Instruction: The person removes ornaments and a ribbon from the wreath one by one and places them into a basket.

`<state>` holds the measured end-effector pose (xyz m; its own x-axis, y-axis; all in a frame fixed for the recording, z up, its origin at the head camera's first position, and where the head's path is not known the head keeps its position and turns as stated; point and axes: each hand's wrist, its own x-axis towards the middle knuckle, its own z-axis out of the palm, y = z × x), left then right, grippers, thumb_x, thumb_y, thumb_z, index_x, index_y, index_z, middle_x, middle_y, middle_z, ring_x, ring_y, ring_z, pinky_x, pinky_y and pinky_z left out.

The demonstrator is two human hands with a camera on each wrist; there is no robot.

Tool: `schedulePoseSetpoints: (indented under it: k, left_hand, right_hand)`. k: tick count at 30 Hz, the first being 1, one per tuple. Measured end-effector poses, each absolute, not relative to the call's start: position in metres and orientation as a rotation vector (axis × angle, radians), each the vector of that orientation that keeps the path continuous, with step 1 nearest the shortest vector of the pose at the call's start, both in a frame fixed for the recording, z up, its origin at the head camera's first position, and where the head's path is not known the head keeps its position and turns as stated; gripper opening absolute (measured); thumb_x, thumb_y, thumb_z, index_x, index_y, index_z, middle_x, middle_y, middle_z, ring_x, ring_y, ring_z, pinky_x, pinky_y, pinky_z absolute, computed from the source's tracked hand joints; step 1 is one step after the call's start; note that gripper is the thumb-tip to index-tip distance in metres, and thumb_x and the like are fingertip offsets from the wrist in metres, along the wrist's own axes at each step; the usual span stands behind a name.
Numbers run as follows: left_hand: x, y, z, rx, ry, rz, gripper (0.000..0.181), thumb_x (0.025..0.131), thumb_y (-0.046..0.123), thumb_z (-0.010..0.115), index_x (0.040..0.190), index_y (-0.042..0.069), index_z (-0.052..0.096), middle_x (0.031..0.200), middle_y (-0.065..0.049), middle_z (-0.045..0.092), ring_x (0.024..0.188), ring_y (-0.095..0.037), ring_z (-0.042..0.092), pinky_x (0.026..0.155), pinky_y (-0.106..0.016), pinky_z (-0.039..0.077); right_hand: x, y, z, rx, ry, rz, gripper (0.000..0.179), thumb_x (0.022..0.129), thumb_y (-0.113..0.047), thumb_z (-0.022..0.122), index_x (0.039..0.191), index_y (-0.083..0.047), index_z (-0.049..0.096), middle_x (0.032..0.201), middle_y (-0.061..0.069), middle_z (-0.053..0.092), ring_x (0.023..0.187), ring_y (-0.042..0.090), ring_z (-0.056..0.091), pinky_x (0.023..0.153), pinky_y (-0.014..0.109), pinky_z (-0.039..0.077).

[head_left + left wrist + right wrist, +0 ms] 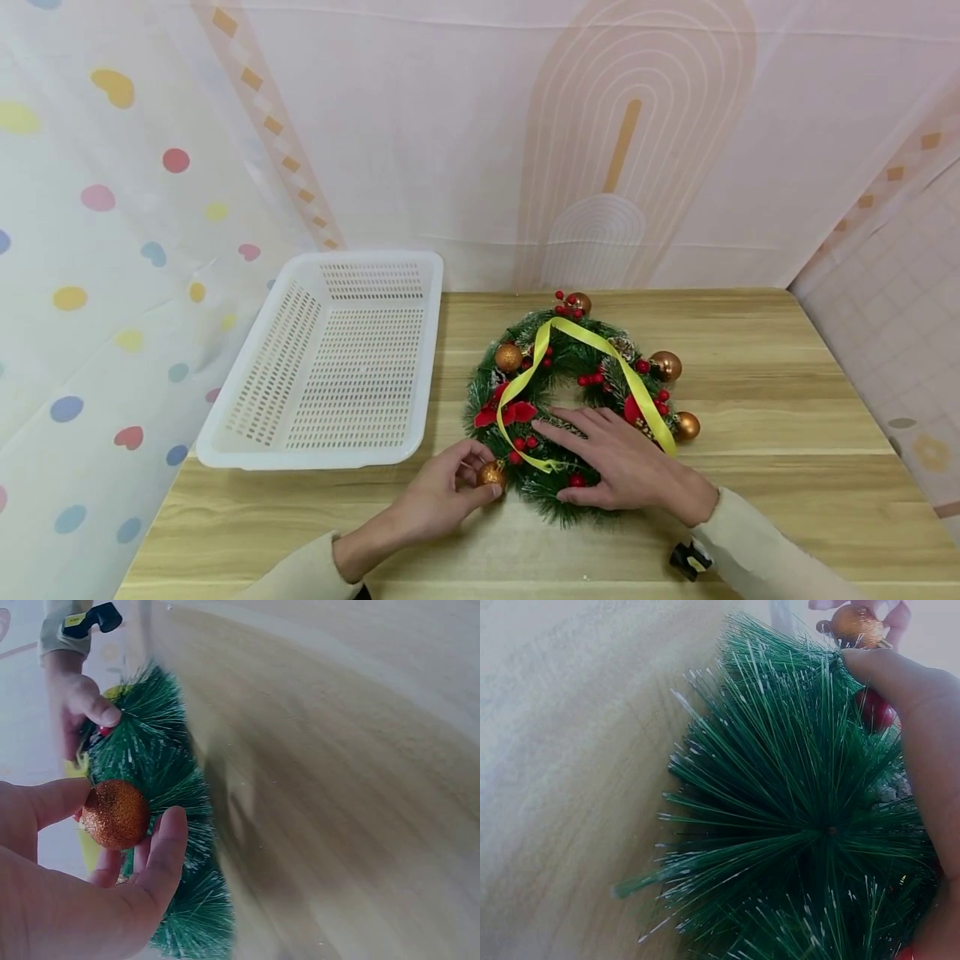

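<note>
A green pine Christmas wreath (480, 392) lies flat on the wooden table, dressed with red berries, pinecones and copper balls. My left hand (435, 504) is at its near left edge, thumb and fingertips around a glittery orange-copper bauble (115, 814). Across the wreath's near right part rests my right hand (618, 458), palm down with fingers spread over the needles. The right thumb (889, 671) lies beside a red berry (875, 710). A loose yellow ribbon (577, 332) drapes over the top and both sides. Red poinsettia petals (517, 412) show at the left.
A white perforated plastic basket (427, 367) stands on the table left of the wreath. Shiny copper balls, one a bauble (687, 426) at the right, stick out past the wreath's rim. A patterned cloth backdrop (450, 150) hangs behind the wooden table (787, 392).
</note>
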<state>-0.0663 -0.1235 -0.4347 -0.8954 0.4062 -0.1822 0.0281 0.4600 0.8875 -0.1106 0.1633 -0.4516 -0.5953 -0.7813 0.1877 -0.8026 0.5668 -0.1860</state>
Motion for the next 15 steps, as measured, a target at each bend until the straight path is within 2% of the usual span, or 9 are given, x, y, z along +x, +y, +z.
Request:
schedulePoseSetpoints:
  k: [15]
  left_hand:
    - [-0.0746, -0.1209, -0.4252, 0.344, 2.452, 1.44, 0.026, 0.09, 0.017, 0.072, 0.112, 0.01, 0.06, 0.105, -0.003, 0.061, 0.096, -0.02, 0.059, 0.077, -0.028, 0.052]
  right_hand:
    - [-0.1105, 0.1632, -0.4527, 1.37, -2.712, 0.396, 0.087, 0.087, -0.063, 0.064, 0.157, -0.027, 0.028, 0.15, 0.008, 0.044, 0.132, 0.027, 0.046, 0.1, 0.055, 0.043]
